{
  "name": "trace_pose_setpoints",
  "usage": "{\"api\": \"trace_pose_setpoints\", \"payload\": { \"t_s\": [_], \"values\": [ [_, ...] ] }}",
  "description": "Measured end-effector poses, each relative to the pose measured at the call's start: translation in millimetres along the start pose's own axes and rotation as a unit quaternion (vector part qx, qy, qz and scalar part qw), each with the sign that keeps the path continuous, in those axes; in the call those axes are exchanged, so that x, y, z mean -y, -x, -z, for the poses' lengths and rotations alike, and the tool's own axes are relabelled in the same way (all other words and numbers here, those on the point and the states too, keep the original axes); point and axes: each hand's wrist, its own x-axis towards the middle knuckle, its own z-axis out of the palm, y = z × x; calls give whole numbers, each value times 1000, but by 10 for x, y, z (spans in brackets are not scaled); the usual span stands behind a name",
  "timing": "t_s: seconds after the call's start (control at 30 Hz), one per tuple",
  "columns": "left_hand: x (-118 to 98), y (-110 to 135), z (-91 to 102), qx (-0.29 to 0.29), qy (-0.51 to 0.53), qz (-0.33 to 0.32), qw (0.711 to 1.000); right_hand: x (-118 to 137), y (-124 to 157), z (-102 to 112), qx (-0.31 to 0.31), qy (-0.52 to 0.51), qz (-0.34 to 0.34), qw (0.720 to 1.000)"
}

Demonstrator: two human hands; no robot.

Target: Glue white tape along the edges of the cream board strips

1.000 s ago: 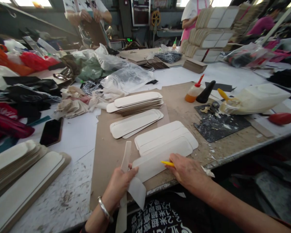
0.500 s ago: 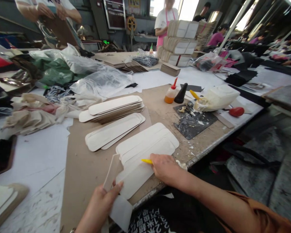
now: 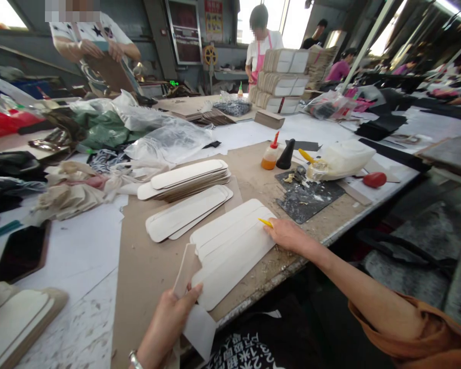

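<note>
My left hand, at the table's front edge, is closed around a pale cardboard piece; part of it sticks up above the thumb and part hangs below. Its thumb touches the near end of some overlapping white rounded-end panels. My right hand grips a yellow pointed tool, whose exact kind I cannot make out, over the panels' far right end. Behind them lie a small pile of similar panels and a taller stack.
At the right are a dark board smeared with paste, a cut white plastic jug, a bottle of orange liquid, a black cone and a red object. A phone lies left. People stand across the table.
My right hand has slid away from me and to the right across the panels with the yellow tool. My left hand keeps its hold on the cardboard piece. The camera view has shifted slightly.
</note>
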Motion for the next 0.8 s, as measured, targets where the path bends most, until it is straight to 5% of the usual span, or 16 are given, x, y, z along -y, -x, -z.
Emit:
{"api": "trace_pose_setpoints", "payload": {
  "t_s": [0.17,0.33,0.53,0.67,0.8],
  "values": [
    [-27,80,22,-21,113,18,993,-221,11,76,-33,-42,-54,997],
    [-70,147,110,29,199,63,977,-165,128,106,-18,-163,-56,985],
    [-124,208,157,25,246,88,965,24,228,126,36,-326,-50,943],
    [-114,219,154,-8,213,74,974,79,249,167,7,-446,-37,894],
    [-81,197,157,-25,163,49,985,113,256,186,-67,-363,33,929]
  ]
}}
